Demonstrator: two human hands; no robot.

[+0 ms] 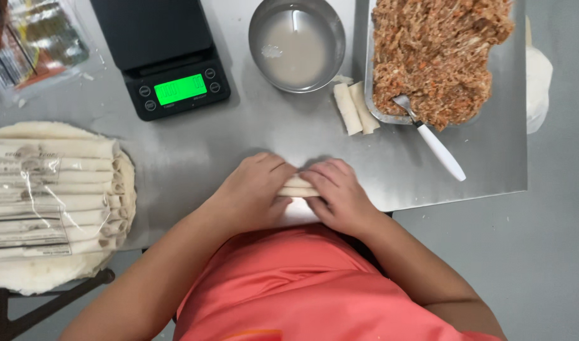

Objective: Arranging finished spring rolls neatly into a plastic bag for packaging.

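Head view: both hands are pressing down on a pale roll (pixel 298 185) lying crosswise at the counter (pixel 195 151) edge, its long axis running left to right. Left hand (pixel 251 189) and right hand (pixel 340 192) are curling fingers over its ends, equally near.

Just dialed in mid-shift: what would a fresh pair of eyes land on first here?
The left hand and right hand meet at the table's near edge, pressed on a pale wrapper roll. At the far right a metal tray holds minced filling with a white-handled spoon in it, and two finished rolls lie beside it. A digital scale glows green at the far left.
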